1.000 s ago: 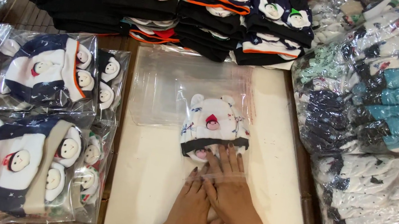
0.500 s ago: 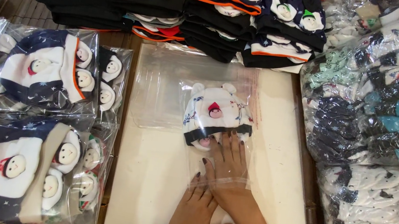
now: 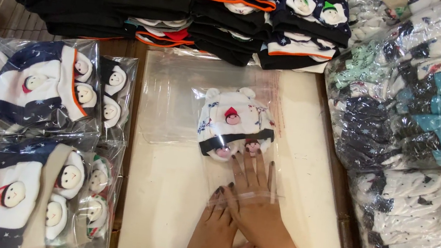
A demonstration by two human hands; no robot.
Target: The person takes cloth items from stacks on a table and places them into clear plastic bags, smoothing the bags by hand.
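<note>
Both hands are down flat on the pale tabletop, pressing on a clear plastic bag that holds a small white baby hat with a dark band and a little doll face on it. The right hand lies with its fingers spread across the lower, open end of the bag, fingertips just below the hat's band. The left hand sits just beside and under it, palm down on the bag's flap, the two hands overlapping at the wrist. Neither grip closes around anything; the fingers are laid out flat, pressing rather than pinching.

The bagged hat sits near the middle of the tabletop, on top of a stack of empty clear bags. Along the far edge runs a row of folded hats, dark with white tops. To the left lie bagged hat sets, navy and white. On the right rises a big pile of bagged hats in teal, navy and white.
</note>
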